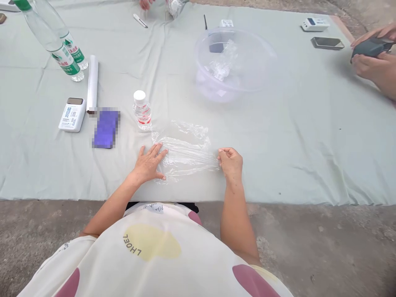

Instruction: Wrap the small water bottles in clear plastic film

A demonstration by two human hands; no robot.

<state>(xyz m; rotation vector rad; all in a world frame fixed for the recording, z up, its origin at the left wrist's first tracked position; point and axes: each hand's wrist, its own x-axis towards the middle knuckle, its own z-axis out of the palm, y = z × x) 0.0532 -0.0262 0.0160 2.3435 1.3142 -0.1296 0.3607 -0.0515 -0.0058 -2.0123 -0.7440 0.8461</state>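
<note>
Clear and crinkled, the plastic film (pixel 185 150) lay low in the middle of the frame on the pale green cloth (pixel 293 156), drawn taut between both hands. The left hand (pixel 148 163) pressed flat on its left edge, fingers spread and released. The right hand (pixel 230 163) had its fingers clenched in a pinch on the right edge. Just beyond the film stood a small bottle (pixel 142 110), and left of it a white device (pixel 72 114) and a roll (pixel 92 82). Farther up, a clear basin (pixel 202 82) held crumpled wrap. At the right edge a co-worker's hands (pixel 375 68) held a dark phone. Stretched this thin, the film seemed liable to tear, or to snap back and cling to itself, if the pinch pulled harder than the flat palm anchored it.
</note>
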